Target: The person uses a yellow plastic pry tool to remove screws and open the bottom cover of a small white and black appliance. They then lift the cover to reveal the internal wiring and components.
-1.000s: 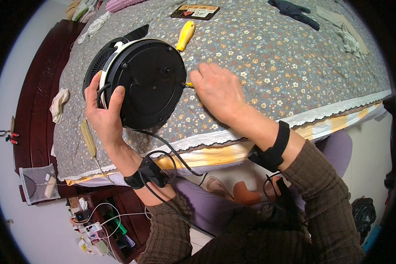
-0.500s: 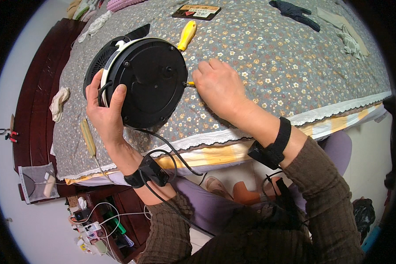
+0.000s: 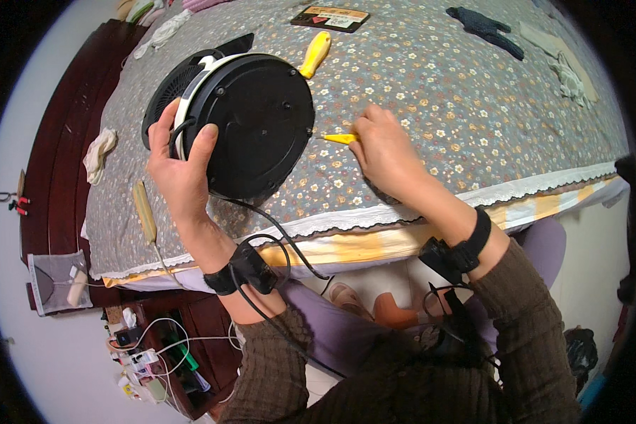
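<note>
A round appliance [image 3: 258,141] with a black underside, a white rim and a vented part behind is tilted up on the bed. My left hand [image 3: 180,159] grips its left edge, thumb on the black underside and fingers around the rim by the cord. In my right hand [image 3: 385,148] is a small yellow screwdriver [image 3: 340,138], pinched between the fingers. Its thin tip points left at a screw hole on the right edge of the underside, a little apart from it. A second yellow screwdriver handle [image 3: 316,54] lies on the bedspread just beyond the appliance.
The flowered bedspread [image 3: 417,85] carries a dark flat box [image 3: 330,18], a dark glove [image 3: 485,30], pale cloths [image 3: 558,60] and a beige stick-like thing with a cord [image 3: 145,212]. A black cord [image 3: 283,230] hangs over the bed's edge. An open drawer [image 3: 169,353] holds cables.
My right hand has drawn the yellow screwdriver back to the right, away from the appliance's edge, so more of it shows. My left hand keeps its hold on the appliance.
</note>
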Action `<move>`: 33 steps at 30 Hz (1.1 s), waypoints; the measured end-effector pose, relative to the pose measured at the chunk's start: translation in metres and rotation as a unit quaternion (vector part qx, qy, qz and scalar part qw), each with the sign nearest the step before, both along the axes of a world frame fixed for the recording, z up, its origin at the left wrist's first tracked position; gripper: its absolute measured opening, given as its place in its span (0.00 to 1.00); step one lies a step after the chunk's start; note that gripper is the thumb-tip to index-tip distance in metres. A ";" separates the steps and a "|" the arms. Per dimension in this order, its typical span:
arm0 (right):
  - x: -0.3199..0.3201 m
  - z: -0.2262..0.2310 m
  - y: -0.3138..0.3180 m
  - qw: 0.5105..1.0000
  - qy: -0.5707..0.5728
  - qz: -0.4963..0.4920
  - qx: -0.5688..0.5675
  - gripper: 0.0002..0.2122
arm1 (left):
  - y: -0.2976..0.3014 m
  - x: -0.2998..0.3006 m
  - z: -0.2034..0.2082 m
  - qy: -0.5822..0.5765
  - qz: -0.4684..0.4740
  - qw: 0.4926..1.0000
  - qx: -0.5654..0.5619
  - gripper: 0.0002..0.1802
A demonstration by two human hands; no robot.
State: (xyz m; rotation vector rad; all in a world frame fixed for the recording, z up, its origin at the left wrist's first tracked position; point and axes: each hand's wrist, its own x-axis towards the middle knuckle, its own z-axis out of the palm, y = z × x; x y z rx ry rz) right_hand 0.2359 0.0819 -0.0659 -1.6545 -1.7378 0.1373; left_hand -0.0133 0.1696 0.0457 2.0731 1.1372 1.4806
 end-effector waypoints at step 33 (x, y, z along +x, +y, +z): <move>-0.075 0.012 -0.043 0.951 0.242 0.107 -0.158 0.10 | 0.011 -0.004 -0.010 -0.044 -0.039 0.998 0.004 0.32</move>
